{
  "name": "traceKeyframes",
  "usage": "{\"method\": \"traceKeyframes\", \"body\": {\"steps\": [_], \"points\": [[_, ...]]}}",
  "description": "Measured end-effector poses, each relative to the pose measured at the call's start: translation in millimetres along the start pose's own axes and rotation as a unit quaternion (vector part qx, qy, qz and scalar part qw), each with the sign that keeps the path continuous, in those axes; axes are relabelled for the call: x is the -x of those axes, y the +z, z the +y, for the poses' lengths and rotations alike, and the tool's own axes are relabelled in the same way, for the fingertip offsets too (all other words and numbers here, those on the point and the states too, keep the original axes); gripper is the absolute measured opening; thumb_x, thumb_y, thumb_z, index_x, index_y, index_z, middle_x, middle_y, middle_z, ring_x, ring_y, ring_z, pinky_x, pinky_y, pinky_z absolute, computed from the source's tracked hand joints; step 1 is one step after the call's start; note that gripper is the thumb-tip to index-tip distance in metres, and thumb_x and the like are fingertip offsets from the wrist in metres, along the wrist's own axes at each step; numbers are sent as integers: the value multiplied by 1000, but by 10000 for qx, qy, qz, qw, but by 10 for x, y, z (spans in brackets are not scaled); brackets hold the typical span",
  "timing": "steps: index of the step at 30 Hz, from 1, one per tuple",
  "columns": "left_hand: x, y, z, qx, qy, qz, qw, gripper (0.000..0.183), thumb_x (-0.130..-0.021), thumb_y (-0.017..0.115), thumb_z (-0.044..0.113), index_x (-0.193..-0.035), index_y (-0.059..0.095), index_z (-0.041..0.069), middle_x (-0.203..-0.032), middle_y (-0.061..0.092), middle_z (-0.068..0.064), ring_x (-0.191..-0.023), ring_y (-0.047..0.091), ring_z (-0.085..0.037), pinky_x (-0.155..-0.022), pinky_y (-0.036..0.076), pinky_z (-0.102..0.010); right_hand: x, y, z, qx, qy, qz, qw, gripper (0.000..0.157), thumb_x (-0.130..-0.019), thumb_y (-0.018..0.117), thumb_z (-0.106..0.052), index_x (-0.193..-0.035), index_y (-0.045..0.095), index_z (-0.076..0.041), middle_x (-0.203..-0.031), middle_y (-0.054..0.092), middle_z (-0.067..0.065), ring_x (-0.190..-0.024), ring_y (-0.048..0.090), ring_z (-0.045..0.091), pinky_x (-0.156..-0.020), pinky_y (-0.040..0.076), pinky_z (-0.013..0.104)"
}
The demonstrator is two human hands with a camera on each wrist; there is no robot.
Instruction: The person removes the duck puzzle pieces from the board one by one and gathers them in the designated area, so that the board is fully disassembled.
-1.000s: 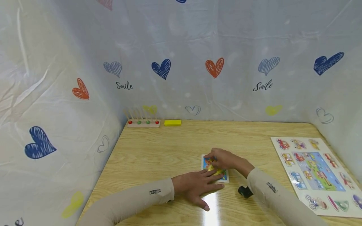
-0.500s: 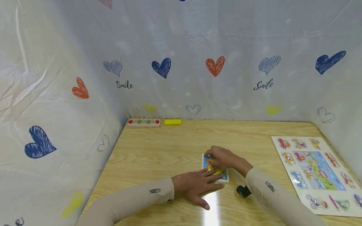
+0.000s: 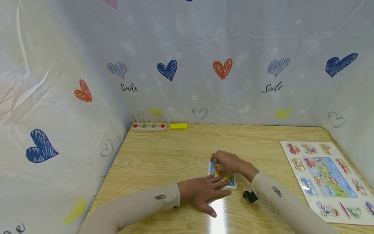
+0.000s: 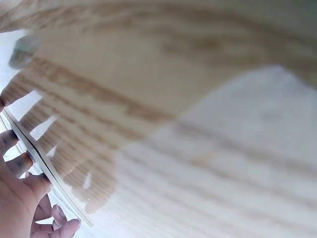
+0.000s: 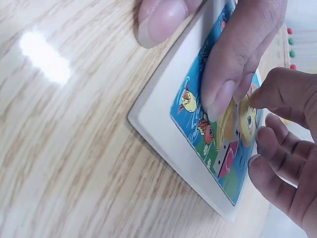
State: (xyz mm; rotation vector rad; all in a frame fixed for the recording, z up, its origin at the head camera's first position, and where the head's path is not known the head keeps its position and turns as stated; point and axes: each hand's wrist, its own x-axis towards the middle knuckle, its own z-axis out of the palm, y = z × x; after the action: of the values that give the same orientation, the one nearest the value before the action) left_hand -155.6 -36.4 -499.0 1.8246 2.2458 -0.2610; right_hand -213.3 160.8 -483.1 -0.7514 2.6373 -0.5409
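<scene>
A small picture puzzle board (image 3: pixel 232 186) with a white border lies in front of me. Its bright picture (image 5: pixel 190 119) shows fish and a yellow cartoon figure. My left hand (image 3: pixel 205 192) rests palm down with fingers spread, fingertips over the board's near part and thumb out on the table. At the far left part of the board, my right hand (image 3: pixel 229 162) has bent fingers at the edge, thumb tip against the picture. In the right wrist view those curled fingers (image 5: pixel 275 183) line the far edge. Both hands cover part of the picture.
On the right lies a large vehicle puzzle board (image 3: pixel 295 175). At the back left stand a wooden peg rack (image 3: pixel 149 128) with red and green beads and a yellow block (image 3: pixel 179 126). A black device (image 3: pixel 250 196) shows under the right wrist. Heart-printed curtains (image 3: pixel 198 91) enclose the table.
My right hand has shifted slightly left and away from me, its fingers bending more at the board's far edge. The left hand and the board stay in place.
</scene>
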Motion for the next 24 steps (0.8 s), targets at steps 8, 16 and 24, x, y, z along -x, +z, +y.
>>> {"method": "traceKeyframes", "body": {"steps": [8,16,24], "points": [[-14,2,-5,-79,31,63,9999,90,-95,35,76,-164,11,24,-171,-2,-7,-156,3,-33,-124,21,-45,-22,-36,-8,-91,105,-99,9999,42,-86,78,-13,-124,61,-12,-106,57,3,-92,58,19,-79,53,39],[-14,-6,-10,-64,-1,-38,10000,90,-94,34,77,-164,9,25,-171,-4,-6,-157,1,-32,-125,20,-45,-23,-37,-1,-103,-40,51,9999,40,-85,80,-12,-120,61,-12,-113,58,4,-102,62,24,-85,55,44],[-35,9,-2,-92,-23,-222,9997,91,-93,29,80,-163,3,28,-170,-9,-4,-157,-1,-30,-125,19,-45,-11,-13,92,-380,-361,65,9986,37,-89,75,-9,-123,60,-9,-118,61,8,-111,60,27,-95,52,47]]}}
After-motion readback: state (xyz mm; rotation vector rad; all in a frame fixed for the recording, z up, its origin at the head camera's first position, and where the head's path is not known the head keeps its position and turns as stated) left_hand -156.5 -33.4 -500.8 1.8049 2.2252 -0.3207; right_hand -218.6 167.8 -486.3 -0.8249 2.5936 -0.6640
